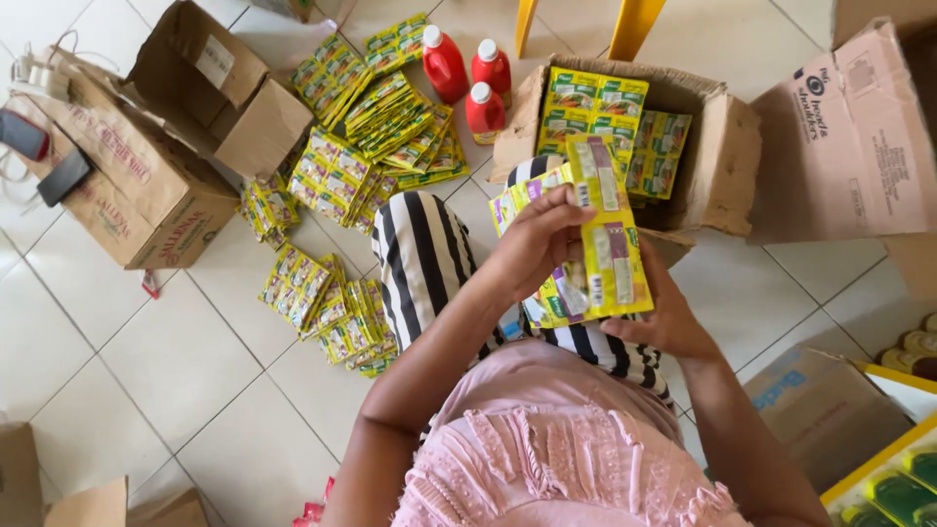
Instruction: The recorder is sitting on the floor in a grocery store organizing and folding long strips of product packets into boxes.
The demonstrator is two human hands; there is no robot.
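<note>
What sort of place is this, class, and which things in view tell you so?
Probably a small shop's stockroom or a home sorting area. Open cardboard boxes stand on a tiled floor, piles of yellow-green sachets lie spread out, and three red bottles wait beside them.

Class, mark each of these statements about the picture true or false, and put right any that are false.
1. Both hands hold yellow sachet strips. True: the left hand grips them from above and the right hand supports them from below.
2. Three red bottles with white caps stand on the floor. True.
3. The open cardboard box in front of the person is empty. False: it holds yellow and green sachet packs.
4. The floor is carpeted. False: it is pale tile.
5. Piles of yellow sachets lie on the tiles. True.
</note>
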